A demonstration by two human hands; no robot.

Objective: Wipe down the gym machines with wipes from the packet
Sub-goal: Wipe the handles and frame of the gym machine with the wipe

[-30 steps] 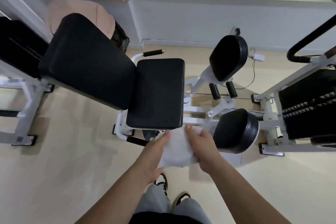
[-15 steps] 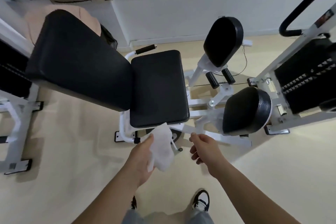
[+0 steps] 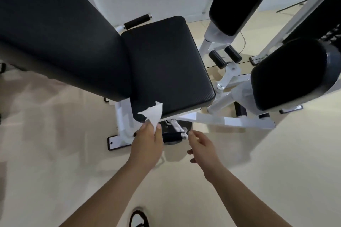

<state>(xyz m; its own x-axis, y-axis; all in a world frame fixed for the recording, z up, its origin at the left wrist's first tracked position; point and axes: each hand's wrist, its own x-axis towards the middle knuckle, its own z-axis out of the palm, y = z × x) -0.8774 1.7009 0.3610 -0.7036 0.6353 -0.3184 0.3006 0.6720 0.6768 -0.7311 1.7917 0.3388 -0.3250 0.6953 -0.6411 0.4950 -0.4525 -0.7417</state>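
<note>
Presently left hand (image 3: 145, 145) pinches one wipe (image 3: 154, 114) by one black seat (image 3: 166, 64); right hand (image 3: 202, 150) relaxed, empty.

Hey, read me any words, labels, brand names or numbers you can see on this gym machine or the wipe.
None can be read: no words, labels or numbers show on the seat pad, the back pad, the white frame, or the wipe pinched in the left hand.
</note>
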